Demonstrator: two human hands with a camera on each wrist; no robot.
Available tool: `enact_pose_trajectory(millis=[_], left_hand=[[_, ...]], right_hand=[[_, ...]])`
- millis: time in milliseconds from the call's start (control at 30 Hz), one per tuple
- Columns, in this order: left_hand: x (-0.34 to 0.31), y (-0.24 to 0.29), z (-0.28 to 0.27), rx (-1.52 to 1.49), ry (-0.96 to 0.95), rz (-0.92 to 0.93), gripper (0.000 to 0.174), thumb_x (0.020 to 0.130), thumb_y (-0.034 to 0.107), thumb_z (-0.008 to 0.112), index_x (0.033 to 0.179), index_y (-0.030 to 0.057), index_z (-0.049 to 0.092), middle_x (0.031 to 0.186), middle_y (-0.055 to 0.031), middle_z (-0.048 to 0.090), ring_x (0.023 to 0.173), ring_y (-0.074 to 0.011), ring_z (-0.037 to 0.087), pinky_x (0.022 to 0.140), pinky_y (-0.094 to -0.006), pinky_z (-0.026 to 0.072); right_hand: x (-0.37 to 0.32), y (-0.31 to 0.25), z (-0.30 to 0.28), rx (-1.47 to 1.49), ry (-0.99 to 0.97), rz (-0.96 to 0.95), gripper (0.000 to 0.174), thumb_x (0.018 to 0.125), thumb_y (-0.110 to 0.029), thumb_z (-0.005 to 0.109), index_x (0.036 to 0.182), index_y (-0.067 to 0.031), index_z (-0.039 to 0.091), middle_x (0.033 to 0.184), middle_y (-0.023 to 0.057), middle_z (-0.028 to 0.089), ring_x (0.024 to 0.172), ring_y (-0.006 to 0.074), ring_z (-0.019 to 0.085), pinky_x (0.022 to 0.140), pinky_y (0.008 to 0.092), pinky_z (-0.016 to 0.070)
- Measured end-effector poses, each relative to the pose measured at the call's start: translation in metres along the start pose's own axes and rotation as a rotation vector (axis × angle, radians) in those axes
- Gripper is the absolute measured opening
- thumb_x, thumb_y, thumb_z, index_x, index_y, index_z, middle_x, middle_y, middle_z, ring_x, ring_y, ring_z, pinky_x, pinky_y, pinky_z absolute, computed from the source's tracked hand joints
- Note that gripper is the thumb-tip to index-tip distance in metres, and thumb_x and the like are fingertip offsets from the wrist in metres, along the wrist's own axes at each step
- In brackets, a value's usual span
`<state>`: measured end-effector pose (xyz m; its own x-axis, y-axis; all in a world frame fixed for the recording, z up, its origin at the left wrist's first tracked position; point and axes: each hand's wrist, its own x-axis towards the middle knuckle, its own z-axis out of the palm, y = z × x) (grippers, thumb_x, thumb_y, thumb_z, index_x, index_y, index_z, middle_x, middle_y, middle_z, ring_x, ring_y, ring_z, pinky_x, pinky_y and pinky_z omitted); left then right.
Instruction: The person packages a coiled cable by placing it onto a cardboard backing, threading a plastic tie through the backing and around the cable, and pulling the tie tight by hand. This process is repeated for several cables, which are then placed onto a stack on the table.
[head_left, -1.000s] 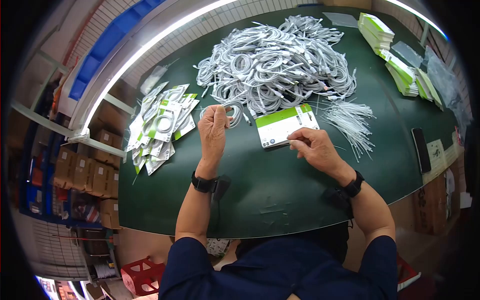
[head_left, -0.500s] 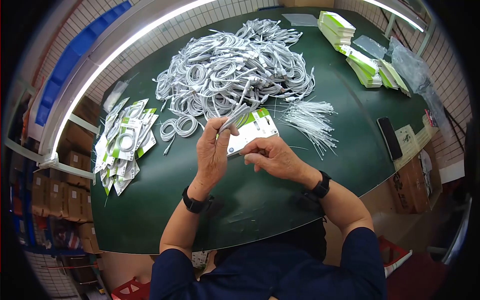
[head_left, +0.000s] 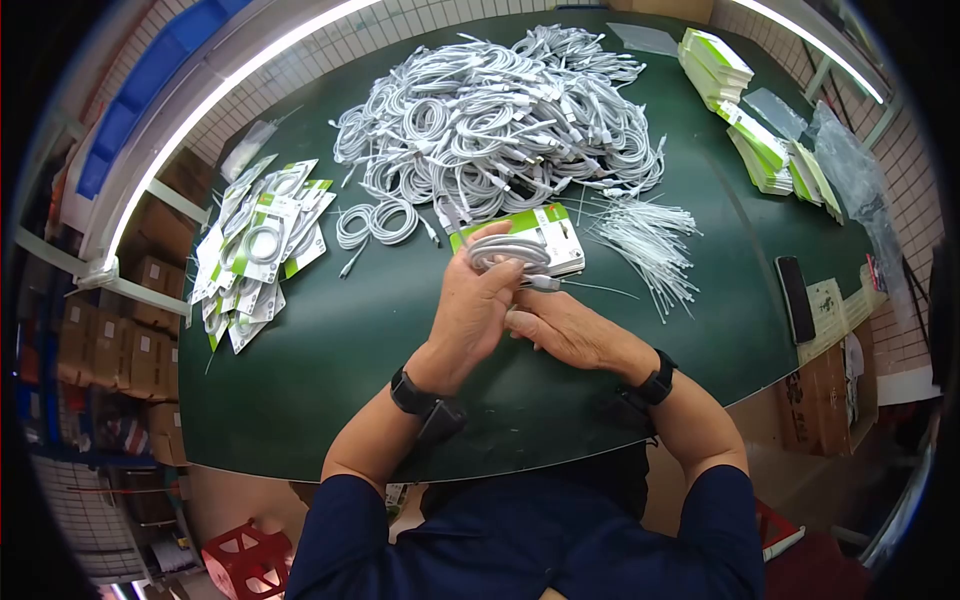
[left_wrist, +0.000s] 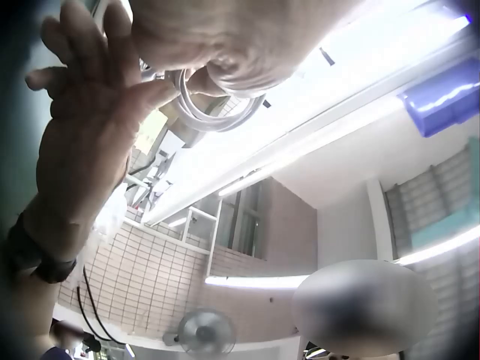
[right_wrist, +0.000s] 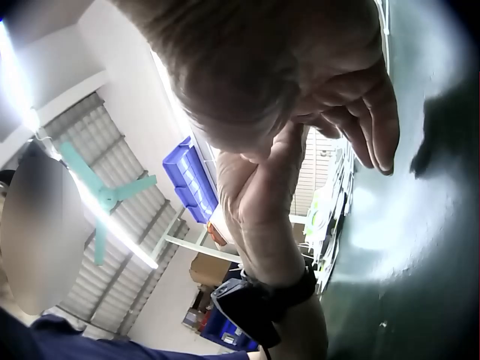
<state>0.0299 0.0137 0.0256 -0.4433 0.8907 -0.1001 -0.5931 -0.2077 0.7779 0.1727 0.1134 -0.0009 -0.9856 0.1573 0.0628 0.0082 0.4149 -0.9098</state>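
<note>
In the head view my left hand (head_left: 475,310) holds a coiled light grey cable (head_left: 508,252) between thumb and fingers. A cable plug (head_left: 541,283) sticks out on the coil's right side. My right hand (head_left: 565,328) meets the left just below the coil, its fingertips partly hidden behind the left hand. From the left wrist, the right hand (left_wrist: 86,142) shows extended fingers, with its thumb at the edge of the coil (left_wrist: 214,120). Behind the coil lies a green and white packaging card stack (head_left: 563,245), partly covered by the left hand.
A big heap of grey cables (head_left: 500,110) fills the back, with loose coils (head_left: 393,222) before it. Packed cards (head_left: 262,245) pile up at left; white cable ties (head_left: 650,245) lie right of centre. Card stacks (head_left: 715,68) and a phone (head_left: 795,300) are at right.
My left hand has brought the coil rightward and lower, turning it to lie flatter. The right hand has come in under it, and the hands now meet in front of the cards.
</note>
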Motion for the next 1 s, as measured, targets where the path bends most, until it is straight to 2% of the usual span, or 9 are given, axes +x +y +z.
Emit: enact_pose_trajectory(millis=[67,167,300,433,533,633,767,800,1000], left_hand=[[-0.004,-0.004,0.000,-0.024,-0.051,-0.024,0.044,0.101,-0.003,0.060,0.143,-0.0026,0.046,0.124,-0.0183,0.066,0.111,-0.0248,0.069,0.096,-0.0387,0.0598],[-0.006,0.001,0.002,-0.046,-0.075,-0.009,0.048,0.099,0.001,0.066,0.143,-0.0021,0.048,0.127,-0.0184,0.066,0.116,-0.0272,0.068,0.105,-0.0427,0.0553],[-0.005,-0.004,-0.002,-0.045,-0.096,-0.017,0.045,0.101,0.004,0.068,0.141,0.0001,0.049,0.127,-0.0159,0.068,0.116,-0.0254,0.068,0.103,-0.0412,0.0551],[-0.003,-0.005,0.007,0.027,-0.103,0.030,0.025,0.104,0.016,0.069,0.123,0.0004,0.062,0.126,-0.0118,0.069,0.115,-0.0214,0.067,0.101,-0.0424,0.0553],[-0.001,-0.012,-0.003,0.012,-0.046,-0.064,0.025,0.106,0.024,0.066,0.111,0.0000,0.069,0.128,-0.0119,0.069,0.115,-0.0197,0.066,0.102,-0.0417,0.0529],[0.004,-0.011,-0.009,0.165,0.043,-0.126,0.042,0.107,0.022,0.064,0.140,-0.0015,0.057,0.113,-0.0063,0.073,0.112,-0.0176,0.067,0.102,-0.0407,0.0526],[0.008,-0.016,-0.021,0.330,0.042,-0.052,0.038,0.105,0.019,0.063,0.136,-0.0023,0.059,0.111,-0.0058,0.072,0.108,-0.0166,0.067,0.101,-0.0407,0.0527],[0.007,-0.015,-0.023,0.328,0.041,-0.033,0.036,0.105,0.018,0.063,0.135,-0.0022,0.060,0.111,-0.0058,0.072,0.107,-0.0163,0.067,0.100,-0.0404,0.0526],[0.003,-0.016,-0.025,0.162,0.071,-0.032,0.019,0.109,0.020,0.060,0.116,0.0030,0.065,0.100,-0.0018,0.070,0.090,-0.0121,0.064,0.091,-0.0351,0.0516]], right_hand=[[-0.002,0.000,0.006,0.206,-0.031,0.128,0.058,0.113,-0.044,0.042,0.129,0.0081,0.058,0.110,0.0184,0.068,0.093,0.0255,0.071,0.073,0.0348,0.0572],[-0.002,-0.008,0.010,0.481,0.142,0.047,0.063,0.114,-0.048,0.041,0.137,0.0087,0.055,0.117,0.0178,0.067,0.099,0.0247,0.072,0.073,0.0329,0.0581],[0.000,0.008,0.004,0.517,0.301,0.061,0.061,0.114,-0.049,0.041,0.142,0.0030,0.057,0.127,0.0149,0.068,0.103,0.0211,0.071,0.073,0.0299,0.0577],[0.004,0.009,0.000,0.461,0.519,-0.005,0.053,0.115,-0.041,0.046,0.142,0.0010,0.061,0.121,0.0108,0.072,0.101,0.0159,0.069,0.075,0.0284,0.0552],[0.003,0.013,-0.002,0.414,0.622,0.021,0.042,0.112,-0.033,0.056,0.132,0.0013,0.070,0.106,0.0058,0.075,0.091,0.0101,0.065,0.075,0.0269,0.0521],[0.003,0.019,-0.001,0.354,0.653,0.062,0.037,0.110,-0.029,0.061,0.126,0.0012,0.074,0.100,0.0042,0.075,0.084,0.0079,0.062,0.073,0.0255,0.0493],[0.005,0.004,0.005,0.451,0.690,0.045,0.033,0.110,-0.025,0.061,0.123,0.0012,0.075,0.093,0.0008,0.072,0.076,0.0047,0.055,0.067,0.0219,0.0440],[0.004,0.010,0.002,0.480,0.639,0.080,0.031,0.112,-0.023,0.058,0.125,0.0008,0.073,0.084,-0.0019,0.063,0.070,0.0048,0.049,0.062,0.0217,0.0397],[0.004,0.006,0.002,0.744,0.511,0.011,0.035,0.113,-0.024,0.055,0.135,0.0020,0.065,0.082,-0.0009,0.065,0.062,0.0042,0.053,0.053,0.0216,0.0437]])
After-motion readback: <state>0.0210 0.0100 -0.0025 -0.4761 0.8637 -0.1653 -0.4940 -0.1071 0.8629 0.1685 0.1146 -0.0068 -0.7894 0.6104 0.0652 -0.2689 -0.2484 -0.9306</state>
